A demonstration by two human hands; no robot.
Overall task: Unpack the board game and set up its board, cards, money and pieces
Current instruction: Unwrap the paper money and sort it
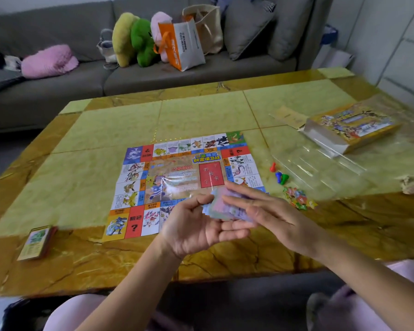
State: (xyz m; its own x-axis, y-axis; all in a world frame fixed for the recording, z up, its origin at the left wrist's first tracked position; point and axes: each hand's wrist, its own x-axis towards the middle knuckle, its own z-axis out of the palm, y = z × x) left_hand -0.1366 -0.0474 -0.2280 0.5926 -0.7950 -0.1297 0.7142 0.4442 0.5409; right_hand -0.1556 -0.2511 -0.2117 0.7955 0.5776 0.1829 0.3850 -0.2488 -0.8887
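The paper game board lies unfolded in the middle of the table. Over its near right corner my left hand, palm up, holds a stack of pastel play money, thumb on the stack's left edge. My right hand lies on top of the stack with fingers stretched across it. A deck of cards sits near the table's front left edge. Red, blue and green pawns stand right of the board, with a small heap of colourful pieces just in front of them.
The yellow game box rests at the right on crinkled clear plastic wrap. A crumpled scrap lies near the right edge. Behind the marble table a grey sofa holds plush toys, bags and cushions.
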